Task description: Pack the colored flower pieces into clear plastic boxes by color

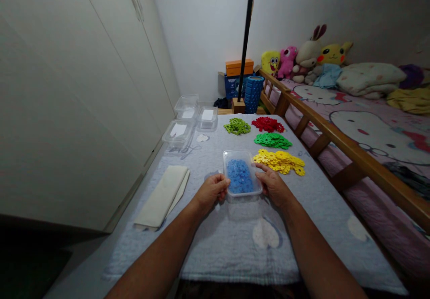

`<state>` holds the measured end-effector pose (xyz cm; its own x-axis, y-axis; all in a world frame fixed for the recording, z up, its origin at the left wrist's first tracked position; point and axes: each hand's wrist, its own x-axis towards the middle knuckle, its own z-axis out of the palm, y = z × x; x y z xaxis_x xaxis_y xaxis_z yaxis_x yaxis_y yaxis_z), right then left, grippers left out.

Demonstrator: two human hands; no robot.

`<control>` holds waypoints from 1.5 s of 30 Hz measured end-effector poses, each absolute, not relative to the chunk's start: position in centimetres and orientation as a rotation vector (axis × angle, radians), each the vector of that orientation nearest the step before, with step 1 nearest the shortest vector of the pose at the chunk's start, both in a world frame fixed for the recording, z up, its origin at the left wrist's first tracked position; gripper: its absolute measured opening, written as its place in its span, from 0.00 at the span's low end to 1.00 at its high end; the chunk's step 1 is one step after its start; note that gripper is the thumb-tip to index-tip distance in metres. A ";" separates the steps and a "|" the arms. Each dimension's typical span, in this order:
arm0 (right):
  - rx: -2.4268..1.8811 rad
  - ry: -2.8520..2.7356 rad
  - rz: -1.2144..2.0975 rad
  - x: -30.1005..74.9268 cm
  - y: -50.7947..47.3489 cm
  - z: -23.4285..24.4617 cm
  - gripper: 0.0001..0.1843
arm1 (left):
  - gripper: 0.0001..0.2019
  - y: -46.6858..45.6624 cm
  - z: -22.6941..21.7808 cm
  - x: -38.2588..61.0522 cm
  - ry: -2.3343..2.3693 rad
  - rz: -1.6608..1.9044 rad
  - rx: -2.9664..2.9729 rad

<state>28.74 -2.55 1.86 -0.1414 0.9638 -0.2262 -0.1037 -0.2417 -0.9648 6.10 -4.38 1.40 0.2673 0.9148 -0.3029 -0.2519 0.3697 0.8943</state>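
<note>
Between my hands is a clear plastic container (242, 194) with blue flower-shaped pieces (239, 176) inside, looking hazy as if through a translucent lid. My left hand (212, 190) pinches the container's left edge near the front corner. On the opposite side, my right hand (271, 183) grips the right edge, index finger stretched along it. Just beyond my right hand lies a pile of yellow flower-shaped pieces (279, 161). Farther back are piles of green pieces (273, 140), red pieces (268, 124) and light green pieces (237, 126).
Several clear containers (177, 131) with white papers stand at the table's back left. A folded cream cloth (163, 198) lies at left on the blue tablecloth (215, 254). A wooden bed rail (312, 126) runs along the right, and a white wardrobe (83, 88) flanks the left. Behind stands a black pole (246, 39).
</note>
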 end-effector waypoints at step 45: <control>-1.509 -1.009 1.407 30.7 -8.6 3.8 0.21 | 0.18 -5.0 1.6 6.6 1.034 0.883 1.021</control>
<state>30.65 -8.65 3.77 0.0545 0.9384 -0.3412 0.0218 -0.3428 -0.9392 6.61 -4.98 1.55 0.2779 0.9272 -0.2511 -0.1028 0.2886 0.9519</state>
